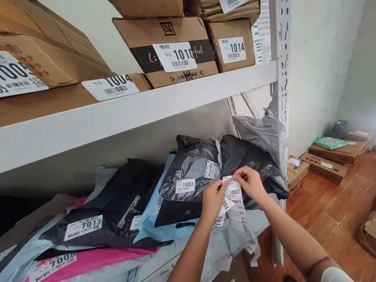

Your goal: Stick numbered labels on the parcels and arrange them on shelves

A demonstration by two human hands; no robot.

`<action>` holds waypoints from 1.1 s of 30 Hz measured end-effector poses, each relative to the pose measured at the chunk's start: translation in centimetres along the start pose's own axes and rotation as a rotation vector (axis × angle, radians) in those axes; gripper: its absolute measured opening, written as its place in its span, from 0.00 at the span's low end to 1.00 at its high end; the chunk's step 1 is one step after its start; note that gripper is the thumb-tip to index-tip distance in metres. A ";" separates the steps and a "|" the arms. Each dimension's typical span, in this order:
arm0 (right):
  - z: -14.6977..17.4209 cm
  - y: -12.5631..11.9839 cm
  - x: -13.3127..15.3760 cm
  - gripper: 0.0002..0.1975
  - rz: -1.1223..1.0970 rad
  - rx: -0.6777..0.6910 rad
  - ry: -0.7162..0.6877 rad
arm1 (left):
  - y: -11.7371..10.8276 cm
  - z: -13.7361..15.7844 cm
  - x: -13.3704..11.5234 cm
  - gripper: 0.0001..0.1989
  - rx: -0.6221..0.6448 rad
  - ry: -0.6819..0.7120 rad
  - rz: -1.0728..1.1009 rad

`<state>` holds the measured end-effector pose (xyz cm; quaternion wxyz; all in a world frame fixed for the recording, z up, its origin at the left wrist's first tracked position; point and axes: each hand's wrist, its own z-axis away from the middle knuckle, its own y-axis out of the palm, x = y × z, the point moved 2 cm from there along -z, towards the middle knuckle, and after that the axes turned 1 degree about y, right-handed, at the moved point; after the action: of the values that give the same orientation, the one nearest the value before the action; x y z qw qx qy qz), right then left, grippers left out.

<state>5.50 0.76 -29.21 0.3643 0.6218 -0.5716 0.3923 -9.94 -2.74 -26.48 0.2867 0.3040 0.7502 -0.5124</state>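
A long strip of white number labels (234, 192) hangs between my two hands, its lower end dangling in folds below the shelf edge. My left hand (212, 197) pinches the strip near its top from the left. From the right, my right hand (249, 181) pinches the top label with thumb and fingertips, partly covering its number. Just behind the hands lies a black plastic parcel (252, 160) on the lower shelf. To its left is another black parcel (188, 168) bearing a label (185, 185) that reads 1002.
Cardboard boxes (176, 35) with number labels stand on the upper shelf above a white beam (147, 113). More bagged parcels (117, 203) fill the lower shelf at left. A perforated upright post (282, 78) stands at right. Boxes (326, 168) lie on the wooden floor by the wall.
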 end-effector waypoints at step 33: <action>-1.6 0.2 0.9 0.18 0.651 0.040 0.046 | -1.8 2.8 0.9 0.20 0.398 -0.109 0.041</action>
<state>5.27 1.75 -27.69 0.2202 0.4042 -0.7242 0.5135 -11.54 -5.74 -26.89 0.2716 0.3418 0.6112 -0.6602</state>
